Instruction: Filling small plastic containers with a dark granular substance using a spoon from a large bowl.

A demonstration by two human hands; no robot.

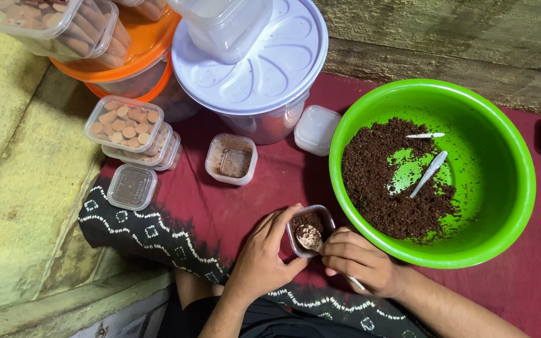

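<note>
We are holding a small clear tub (pixel 309 230) with our left hand (pixel 264 258), fingers curled around its side. It is sitting on the red cloth (pixel 233 206), just beside the big green bowl (pixel 502 188) of brown crumbs (pixel 377 188). Our right hand (pixel 358 261) is closed on a spoon (pixel 310 238), pressing what looks like a brown lump into the tub.

Free room: bare red cloth (pixel 264 188) at 12 o'clock of the hands.
Obstacles: green bowl (pixel 502 188) at 2 o'clock; empty tub (pixel 231 159) at 11 o'clock.
</note>
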